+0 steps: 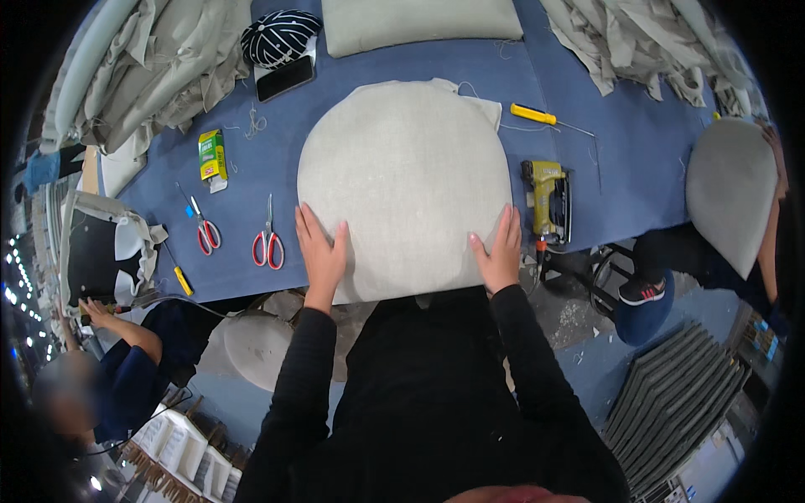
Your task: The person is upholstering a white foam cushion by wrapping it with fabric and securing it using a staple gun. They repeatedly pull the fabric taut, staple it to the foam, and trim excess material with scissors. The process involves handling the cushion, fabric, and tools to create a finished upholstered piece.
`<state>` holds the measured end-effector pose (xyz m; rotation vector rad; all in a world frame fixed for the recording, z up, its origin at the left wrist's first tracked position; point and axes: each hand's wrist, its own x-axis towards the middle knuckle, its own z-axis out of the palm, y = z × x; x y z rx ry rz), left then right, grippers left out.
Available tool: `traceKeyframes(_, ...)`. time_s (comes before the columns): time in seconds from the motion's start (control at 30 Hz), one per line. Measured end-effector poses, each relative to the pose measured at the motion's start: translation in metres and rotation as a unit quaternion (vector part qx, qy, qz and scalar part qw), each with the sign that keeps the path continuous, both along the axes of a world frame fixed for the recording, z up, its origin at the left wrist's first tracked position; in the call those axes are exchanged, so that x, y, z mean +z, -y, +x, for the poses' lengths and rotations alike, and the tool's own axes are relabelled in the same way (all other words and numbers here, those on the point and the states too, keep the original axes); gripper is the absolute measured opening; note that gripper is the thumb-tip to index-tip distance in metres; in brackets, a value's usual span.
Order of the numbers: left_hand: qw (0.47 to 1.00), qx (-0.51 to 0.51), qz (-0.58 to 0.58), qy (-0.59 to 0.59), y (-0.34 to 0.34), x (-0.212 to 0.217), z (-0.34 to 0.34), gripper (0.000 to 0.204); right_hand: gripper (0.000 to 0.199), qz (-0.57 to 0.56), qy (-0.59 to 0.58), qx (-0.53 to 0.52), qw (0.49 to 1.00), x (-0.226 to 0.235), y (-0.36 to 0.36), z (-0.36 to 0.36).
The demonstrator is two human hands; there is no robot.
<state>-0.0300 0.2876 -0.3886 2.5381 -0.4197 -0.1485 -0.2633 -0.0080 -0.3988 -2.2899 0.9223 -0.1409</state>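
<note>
A beige fabric-covered seat cushion, rounded at its far side and straighter at the near side, lies on the blue-covered table in front of me. My left hand rests on its near left edge, fingers stretched forward and thumb apart. At the near right edge my right hand lies in the same way, its thumb on the fabric. Both hands are open, touching the cushion from opposite sides. Some loose cloth sticks out behind the cushion's far right side.
Right of the cushion lie a staple gun and a yellow-handled screwdriver. Leftward are two pairs of scissors, a green-yellow box and another screwdriver. A phone lies far left. Co-workers sit at both sides.
</note>
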Motion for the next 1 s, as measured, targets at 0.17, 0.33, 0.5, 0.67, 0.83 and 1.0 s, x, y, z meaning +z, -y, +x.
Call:
traceKeyframes(0.17, 0.985, 0.074, 0.145, 0.057, 0.117, -0.009, 0.099, 0.084, 0.101, -0.005, -0.056, -0.013, 0.998, 0.011, -0.004, 0.009)
traceKeyframes(0.33, 0.987, -0.070, 0.124, 0.075, 0.264, -0.002, 0.142, 0.058, 0.103, 0.006, -0.056, -0.012, 0.998, 0.016, -0.003, 0.011)
traceKeyframes(0.5, 0.924, -0.348, 0.129, 0.091, 0.324, 0.007, 0.097, 0.056, 0.100, -0.026, 0.003, 0.011, 1.000, 0.012, 0.014, 0.028)
traceKeyframes(0.67, 0.943, -0.263, 0.051, 0.195, 0.265, -0.013, 0.112, 0.061, 0.085, -0.123, 0.019, 0.089, 0.988, 0.009, 0.056, 0.121)
traceKeyframes(0.83, 0.984, -0.049, 0.127, 0.115, 0.169, 0.001, 0.141, 0.068, 0.071, -0.210, 0.017, 0.125, 0.970, -0.005, 0.089, 0.238)
traceKeyframes(1.0, 0.991, -0.021, 0.127, 0.021, 0.144, -0.001, 0.153, 0.070, 0.068, -0.216, -0.019, 0.121, 0.969, -0.017, 0.085, 0.272)
